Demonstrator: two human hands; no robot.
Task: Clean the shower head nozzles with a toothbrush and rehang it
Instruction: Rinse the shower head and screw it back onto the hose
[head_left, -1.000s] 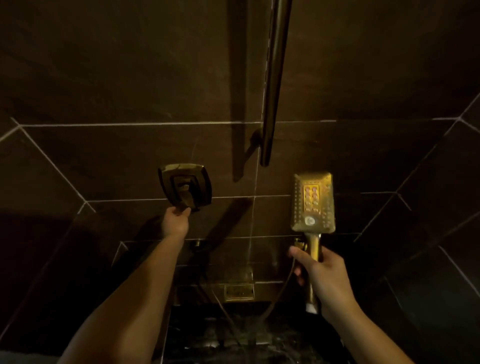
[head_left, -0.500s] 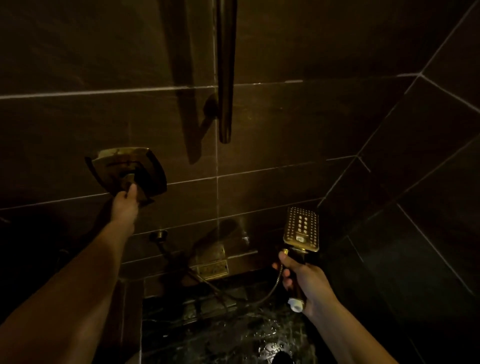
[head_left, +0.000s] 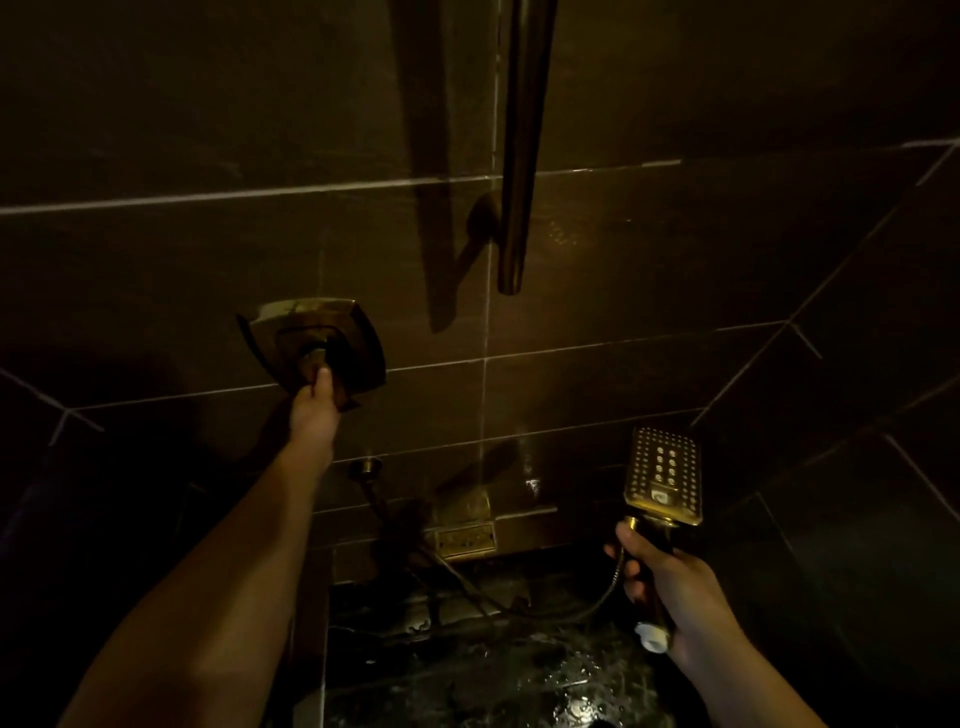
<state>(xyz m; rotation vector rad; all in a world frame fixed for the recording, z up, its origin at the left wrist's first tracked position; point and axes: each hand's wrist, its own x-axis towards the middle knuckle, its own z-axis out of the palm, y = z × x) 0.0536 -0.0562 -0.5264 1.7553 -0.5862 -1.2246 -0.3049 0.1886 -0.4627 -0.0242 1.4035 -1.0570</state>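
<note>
I see a dim shower stall walled in dark tiles (head_left: 675, 249), with a vertical metal rail (head_left: 519, 156) running down from the top edge. My right hand (head_left: 670, 587) has its grip wrapped tight around the handle of the gold shower head (head_left: 662, 475), holding it upright at lower right, well clear of the wall, its rectangular nozzle face turned toward me with rows of small holes showing. A white piece (head_left: 652, 636) sticks out below my fist at the handle's lower end; I cannot tell what it is. The metal hose (head_left: 519, 605) loops from the handle down and leftward to a round wall outlet (head_left: 366, 466). My left hand (head_left: 314, 410) reaches up to the square brass valve plate (head_left: 317, 343) on the wall, fingers (head_left: 323, 376) pinched shut on the control lever (head_left: 317, 358) at its middle. Below, the dark stone floor (head_left: 493, 675) glistens wet, and a small brass fitting (head_left: 465, 538) sits at the wall's foot.
</note>
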